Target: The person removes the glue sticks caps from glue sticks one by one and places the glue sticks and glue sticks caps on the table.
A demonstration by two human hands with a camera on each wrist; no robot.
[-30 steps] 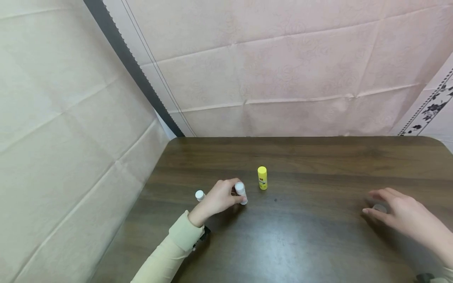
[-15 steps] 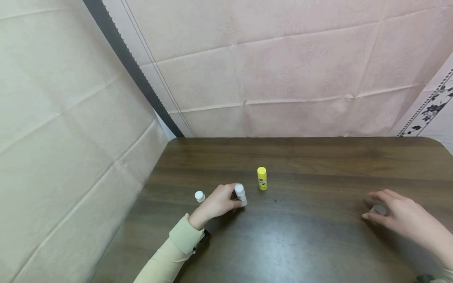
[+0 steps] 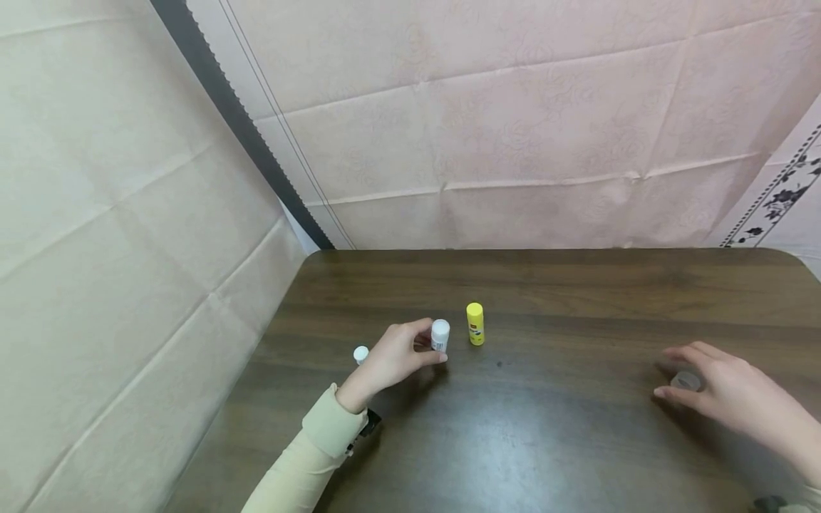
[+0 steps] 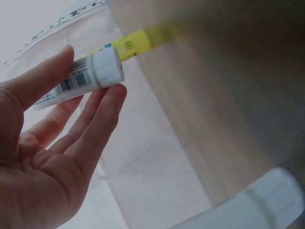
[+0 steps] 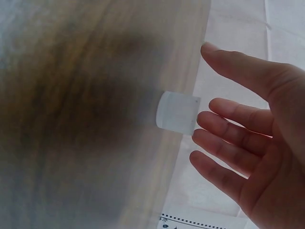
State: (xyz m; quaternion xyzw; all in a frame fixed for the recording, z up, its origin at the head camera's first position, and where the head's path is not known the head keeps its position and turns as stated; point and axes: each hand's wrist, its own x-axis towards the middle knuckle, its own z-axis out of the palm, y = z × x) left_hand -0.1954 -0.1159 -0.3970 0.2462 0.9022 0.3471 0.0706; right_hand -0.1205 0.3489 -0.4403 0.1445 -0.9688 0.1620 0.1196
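Observation:
My left hand (image 3: 394, 358) pinches a white glue stick (image 3: 440, 330) between thumb and fingertips, its barcode label (image 4: 74, 82) showing in the left wrist view. Just to its right stands a yellow glue stick (image 3: 475, 325), upright on the table. Behind the left wrist, a second white stick (image 3: 361, 354) shows only its top in the head view. At the far right, my right hand (image 3: 725, 377) curves loosely around a small translucent cylinder (image 5: 178, 113) standing on the table. The right wrist view has its fingers spread and relaxed, close to the cylinder without gripping it.
The dark wooden table (image 3: 564, 292) has rounded far corners. Pale cloth (image 3: 545, 128) hangs behind its far edge, and another cloth (image 3: 128, 271) hangs along the left side. Between the two hands lies a wide stretch of tabletop.
My left hand has lifted the white glue stick slightly and shifted it a little right, turning it more upright. The right hand stays nearly still around the translucent cylinder.

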